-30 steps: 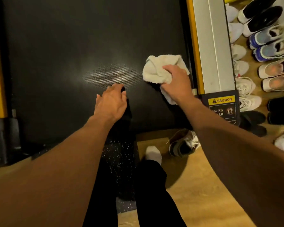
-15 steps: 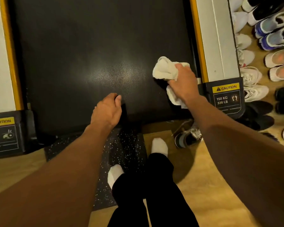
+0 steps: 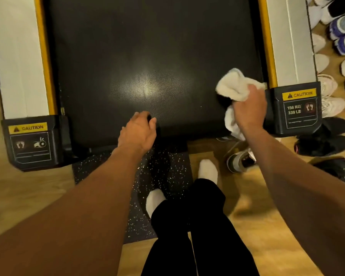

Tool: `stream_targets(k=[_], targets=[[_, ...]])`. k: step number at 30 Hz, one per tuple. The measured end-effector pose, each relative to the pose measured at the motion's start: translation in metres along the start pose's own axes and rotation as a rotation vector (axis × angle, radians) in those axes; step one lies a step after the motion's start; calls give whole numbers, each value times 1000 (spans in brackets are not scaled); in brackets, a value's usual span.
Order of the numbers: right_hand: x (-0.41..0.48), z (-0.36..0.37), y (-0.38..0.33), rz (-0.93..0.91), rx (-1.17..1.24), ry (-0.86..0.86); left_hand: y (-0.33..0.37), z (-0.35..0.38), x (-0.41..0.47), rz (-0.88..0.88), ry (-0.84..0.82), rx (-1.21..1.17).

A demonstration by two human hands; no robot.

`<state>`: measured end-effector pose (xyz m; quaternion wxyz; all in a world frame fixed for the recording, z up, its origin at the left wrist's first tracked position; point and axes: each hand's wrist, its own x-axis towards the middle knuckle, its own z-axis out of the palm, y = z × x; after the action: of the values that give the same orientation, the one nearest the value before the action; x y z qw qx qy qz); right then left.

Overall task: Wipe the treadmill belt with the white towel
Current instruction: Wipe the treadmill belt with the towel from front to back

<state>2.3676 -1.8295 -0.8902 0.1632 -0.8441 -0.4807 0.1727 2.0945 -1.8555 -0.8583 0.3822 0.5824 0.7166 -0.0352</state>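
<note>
Black textured treadmill belt [image 3: 147, 46] is lying open ahead of the left hand [image 3: 137, 132] and across to the right hand [image 3: 249, 110]. Black caution-labelled end cap [image 3: 299, 124] and white yellow-edged side rail [image 3: 287, 36] are blocking passage just right of the latter.

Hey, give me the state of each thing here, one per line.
White cloth towel: bunched, pressed on the belt's right edge.
Black textured treadmill belt: mostly bare, light glare mid-surface.
Right hand: gripping the towel.
Left hand: resting on the belt's near end, holding nothing.
</note>
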Motion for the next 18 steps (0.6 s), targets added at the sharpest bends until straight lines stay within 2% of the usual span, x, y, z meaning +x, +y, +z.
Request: stream_targets(k=[2, 4, 6, 8, 9, 11, 13, 15, 16, 18], targets=[[-14, 17, -5, 143, -32, 8, -7, -1, -2, -19, 6, -13], [-57, 40, -27, 119, -4, -41, -13, -3, -3, -67, 13, -43], [-107, 63, -57, -39, 36, -236, -16, -5, -5, -125, 23, -72], [-148, 79, -83, -280, 1, -476, -18, -6, -7, -151, 36, -127], [-161, 82, -93, -388, -20, -530, -20, -6, -10, -148, 57, -159], [-166, 80, -107, -438, -14, -459, -27, -5, -14, -131, 185, -231], [-155, 76, -118, -323, 51, -313, -35, -6, -21, -154, 414, -312], [-143, 75, -139, -310, 55, -281, -41, -11, -29, -221, 597, -413], [-141, 81, -154, -374, 37, -328, -43, -14, -33, -252, 647, -470], [-149, 104, -186, -633, -44, -467, -53, -20, -37, -303, 690, -531]])
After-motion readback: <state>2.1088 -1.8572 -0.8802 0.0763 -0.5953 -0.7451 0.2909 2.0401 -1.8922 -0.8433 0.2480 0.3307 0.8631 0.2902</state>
